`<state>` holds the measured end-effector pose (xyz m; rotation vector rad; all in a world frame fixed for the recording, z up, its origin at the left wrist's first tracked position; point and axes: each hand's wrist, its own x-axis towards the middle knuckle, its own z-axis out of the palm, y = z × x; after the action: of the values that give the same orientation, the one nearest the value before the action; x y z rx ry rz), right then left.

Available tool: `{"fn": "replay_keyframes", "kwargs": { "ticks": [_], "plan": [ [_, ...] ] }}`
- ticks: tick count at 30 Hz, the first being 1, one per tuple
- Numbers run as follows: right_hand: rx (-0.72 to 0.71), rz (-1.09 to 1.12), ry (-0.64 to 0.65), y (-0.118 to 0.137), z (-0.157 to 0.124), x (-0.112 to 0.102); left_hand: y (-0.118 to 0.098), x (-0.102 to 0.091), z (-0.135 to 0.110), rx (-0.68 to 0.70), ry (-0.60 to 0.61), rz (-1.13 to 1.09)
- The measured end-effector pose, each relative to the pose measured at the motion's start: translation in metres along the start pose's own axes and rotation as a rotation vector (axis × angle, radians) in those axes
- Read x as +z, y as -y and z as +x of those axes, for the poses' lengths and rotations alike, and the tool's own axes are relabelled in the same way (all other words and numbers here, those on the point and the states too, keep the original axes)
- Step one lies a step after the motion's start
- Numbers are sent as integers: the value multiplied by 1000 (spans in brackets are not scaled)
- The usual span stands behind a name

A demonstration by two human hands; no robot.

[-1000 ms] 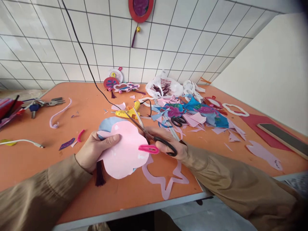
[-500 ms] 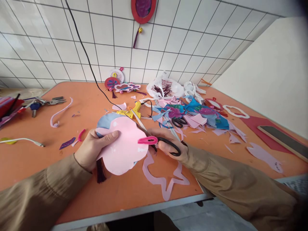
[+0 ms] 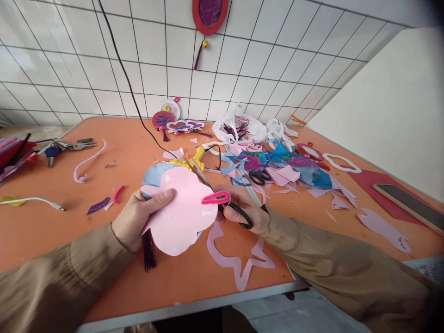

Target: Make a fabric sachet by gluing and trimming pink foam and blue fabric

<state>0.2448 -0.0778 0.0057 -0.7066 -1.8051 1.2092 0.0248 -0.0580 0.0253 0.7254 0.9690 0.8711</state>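
Note:
Between thumb and fingers, my left hand (image 3: 140, 215) grips a pink flower-shaped paper cutout (image 3: 178, 212). Blue cloth (image 3: 152, 175) shows behind its upper left edge, and a dark tassel (image 3: 149, 252) hangs below. A bright pink fuzzy loop (image 3: 215, 198) sticks out at the cutout's right side. My right hand (image 3: 246, 208) is closed round the black handles of a pair of scissors (image 3: 243, 217). The blades (image 3: 199, 171) lie along the cutout's upper right edge, partly hidden behind it. Below my right hand lies a star-edged pink paper offcut (image 3: 239, 263).
Behind the cutout lies a yellow glue gun (image 3: 196, 159) with a black cord. Paper and cloth scraps (image 3: 284, 166), a second pair of scissors (image 3: 260, 177) and a white plastic bag (image 3: 239, 127) crowd the back right. A phone (image 3: 409, 203) lies right; pliers (image 3: 83, 144) lie left.
The scissors have turned slightly, with their handles tipping lower, and the blades look less widely spread. The cutout stays in my left hand. The whole view has shifted a little.

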Motion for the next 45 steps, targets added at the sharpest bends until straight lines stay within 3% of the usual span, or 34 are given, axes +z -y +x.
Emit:
{"fn": "replay_keyframes", "kwargs": {
  "ticks": [13,45],
  "plan": [
    [-73,-117,-49,-9,-2,1,2,0,-1,14,-15,5],
    [-5,-144,-69,-13,-3,2,2,-1,0,3,-20,-3]
  ]
}}
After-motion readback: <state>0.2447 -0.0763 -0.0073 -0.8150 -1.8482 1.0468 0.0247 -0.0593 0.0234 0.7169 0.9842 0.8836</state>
